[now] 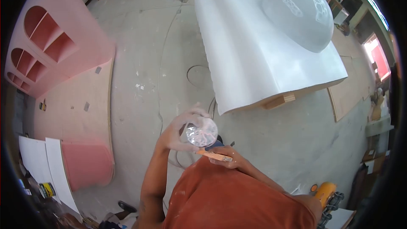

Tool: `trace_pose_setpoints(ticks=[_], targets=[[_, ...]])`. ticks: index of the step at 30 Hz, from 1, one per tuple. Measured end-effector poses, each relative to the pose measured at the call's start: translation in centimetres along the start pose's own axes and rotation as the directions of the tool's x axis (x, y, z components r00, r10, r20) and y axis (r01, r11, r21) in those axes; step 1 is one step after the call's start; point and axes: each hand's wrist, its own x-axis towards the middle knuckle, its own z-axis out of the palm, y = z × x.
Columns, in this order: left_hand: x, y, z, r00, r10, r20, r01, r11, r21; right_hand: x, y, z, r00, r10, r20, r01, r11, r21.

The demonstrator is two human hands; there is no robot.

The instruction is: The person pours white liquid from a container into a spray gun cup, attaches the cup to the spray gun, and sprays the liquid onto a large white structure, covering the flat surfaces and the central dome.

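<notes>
My left hand (pixel 178 132) curls around a clear round plastic container (pixel 202 132), its fingers wrapped over the far side and the thumb along the near side. Pinkish-white streaks cover the round face turned up toward me. Just below it, my right hand (pixel 229 157) is closed on a flat orange handle (pixel 215 156) with a greyish end. The handle's far end comes right up to the container's lower rim. Both hands are close in front of my body, above the floor.
A glossy white curved panel with a grey dome (pixel 299 16) stands ahead on wooden supports (pixel 280 101). Pink arched shelving (pixel 51 34) rises at left beside a board (pixel 80 106). Cables (pixel 160 101) cross the concrete floor. A yellow machine (pixel 325 194) sits at lower right.
</notes>
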Motion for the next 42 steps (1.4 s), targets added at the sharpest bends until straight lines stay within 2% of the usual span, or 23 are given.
trace_pose_setpoints(ticks=[2,4,6,8,10,11,13,14,16,18,19,20,21,22,24,25,27,28,30,31,34,35,42], targets=[[-0.9,0.7,-3.0,0.975,-0.093,-0.201,0.077,0.993,-0.088,4.5,0.3,0.5,0.999,-0.047,0.024,0.047,0.999,0.015],[0.4,1.9,-7.8,0.978,-0.124,-0.168,0.107,0.988,-0.108,10.3,-1.6,-1.0,0.990,-0.123,0.075,0.120,0.992,0.039],[0.9,2.3,-11.8,0.934,-0.153,-0.324,0.151,0.988,-0.032,15.6,-1.9,-1.4,0.987,-0.150,0.061,0.148,0.988,0.034],[2.9,2.9,-16.5,0.924,-0.110,-0.367,0.119,0.993,0.000,21.6,-1.2,-1.5,0.984,-0.177,0.036,0.176,0.984,0.024],[4.8,1.6,-22.0,0.885,0.147,-0.441,-0.058,0.976,0.211,28.0,-0.3,-2.0,0.978,-0.208,0.028,0.205,0.975,0.080],[6.4,2.6,-25.9,0.904,0.148,-0.400,-0.067,0.975,0.210,31.8,-2.3,-2.9,0.974,-0.224,-0.015,0.225,0.972,0.075],[5.9,-0.2,-33.6,0.755,0.160,-0.636,-0.059,0.982,0.178,38.3,-3.0,-4.1,0.938,-0.291,-0.190,0.310,0.948,0.078],[5.1,-2.0,-36.9,0.781,0.132,-0.610,-0.037,0.985,0.166,41.8,-3.4,-4.6,0.931,-0.281,-0.232,0.310,0.946,0.095],[2.8,-6.2,-42.0,0.605,-0.095,-0.791,0.218,0.975,0.050,47.6,-4.0,-6.5,0.870,-0.356,-0.341,0.378,0.926,-0.002],[2.0,-10.2,-43.1,0.686,-0.272,-0.675,0.396,0.918,0.033,52.0,-5.6,-8.6,0.872,-0.323,-0.369,0.345,0.939,-0.006],[1.4,-12.3,-43.1,0.703,-0.275,-0.656,0.384,0.923,0.025,54.1,-6.5,-9.6,0.880,-0.293,-0.373,0.319,0.948,0.008],[0.5,-14.5,-42.8,0.629,-0.534,-0.565,0.604,0.793,-0.077,56.1,-7.2,-10.7,0.873,-0.291,-0.391,0.312,0.950,-0.012],[0.5,-16.6,-43.1,0.487,-0.752,-0.444,0.792,0.594,-0.138,57.9,-7.8,-11.4,0.857,-0.311,-0.412,0.343,0.940,0.002],[1.2,-19.2,-44.3,0.513,-0.850,-0.124,0.858,0.510,0.052,59.7,-8.4,-12.2,0.837,-0.331,-0.435,0.373,0.928,0.013],[10.0,-17.5,-42.1,0.414,-0.889,0.197,0.892,0.439,0.109,63.2,-9.9,-13.3,0.799,-0.333,-0.501,0.380,0.925,-0.010],[8.0,-20.2,-40.5,0.425,-0.879,0.217,0.882,0.456,0.121,62.5,-11.0,-13.2,0.768,-0.351,-0.536,0.405,0.914,-0.019],[5.9,-30.3,-44.1,0.524,-0.837,0.155,0.851,0.517,-0.087,67.1,-13.2,-15.4,0.733,-0.333,-0.593,0.394,0.919,-0.030],[7.1,-32.6,-45.7,0.535,-0.826,0.180,0.845,0.529,-0.080,69.0,-14.2,-16.2,0.705,-0.316,-0.635,0.397,0.918,-0.016],[8.8,-35.4,-49.1,0.707,-0.660,0.253,0.651,0.748,0.132,72.9,-15.9,-17.8,0.650,-0.306,-0.695,0.385,0.922,-0.045],[10.0,-36.0,-50.4,0.763,-0.589,0.265,0.571,0.807,0.152,74.8,-16.5,-18.4,0.606,-0.292,-0.740,0.375,0.925,-0.057],[12.9,-37.0,-55.7,0.761,-0.602,0.243,0.597,0.796,0.102,81.5,-18.3,-19.7,0.534,-0.291,-0.794,0.411,0.910,-0.057],[14.6,-37.7,-56.8,0.765,-0.607,0.216,0.608,0.791,0.073,83.8,-19.2,-20.2,0.475,-0.338,-0.812,0.412,0.901,-0.135],[17.4,-43.0,-69.3,0.663,-0.744,0.089,0.744,0.667,0.029,93.3,-24.7,-22.8,0.379,-0.330,-0.865,0.452,0.881,-0.138]])
